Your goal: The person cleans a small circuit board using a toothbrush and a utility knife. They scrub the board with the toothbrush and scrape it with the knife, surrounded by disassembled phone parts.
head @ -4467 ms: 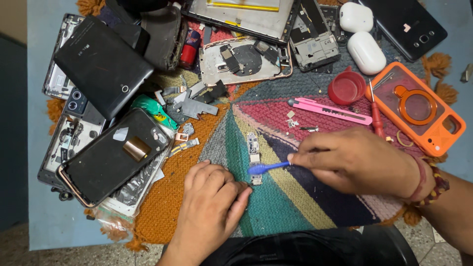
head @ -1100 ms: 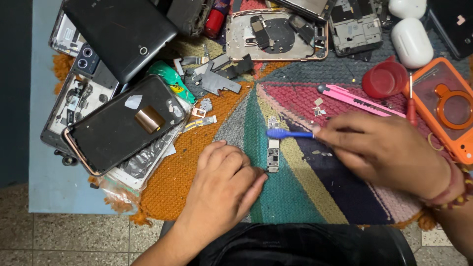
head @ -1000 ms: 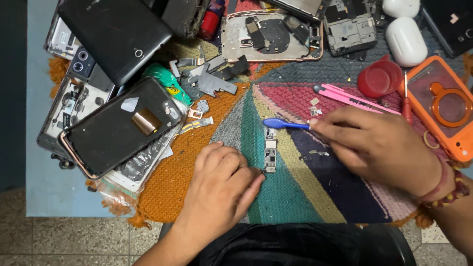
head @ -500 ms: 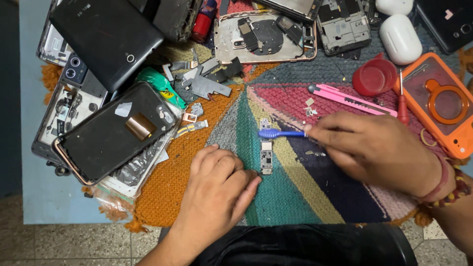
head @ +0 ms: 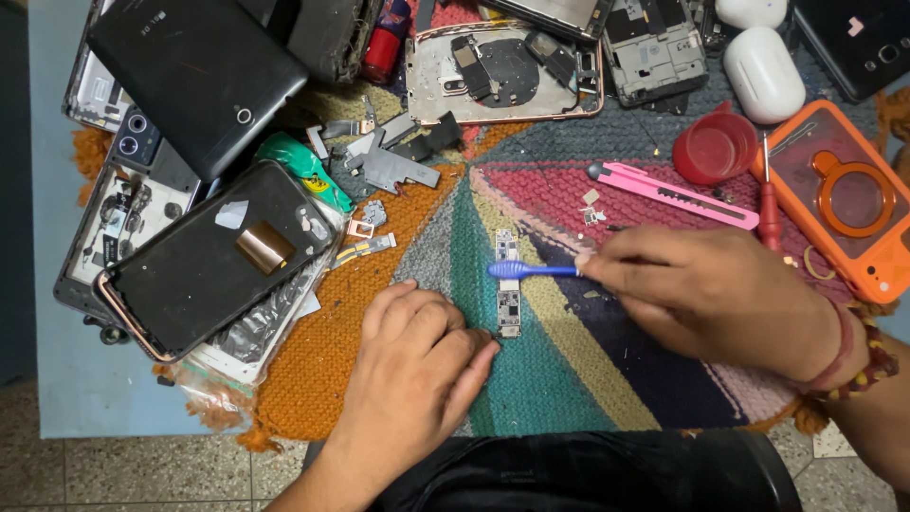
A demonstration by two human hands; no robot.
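Observation:
A narrow phone circuit board (head: 509,305) lies upright on the striped woven mat (head: 531,398). My right hand (head: 706,289) pinches a blue brush (head: 531,270) whose head rests across the upper part of the board. My left hand (head: 417,365) lies flat on the mat with its fingertips touching the board's lower end.
Dismantled phones and back covers (head: 199,256) are piled at the left and top. A pink utility knife (head: 673,194), a red cap (head: 713,149), a red screwdriver (head: 769,213), an orange phone case (head: 844,199) and white earbud cases (head: 763,71) lie at the right. The table edge runs along the left.
The brush has swept back and forth over the board, its head now sitting lower on it. My left hand has stayed at the board's lower end. The view has shifted slightly.

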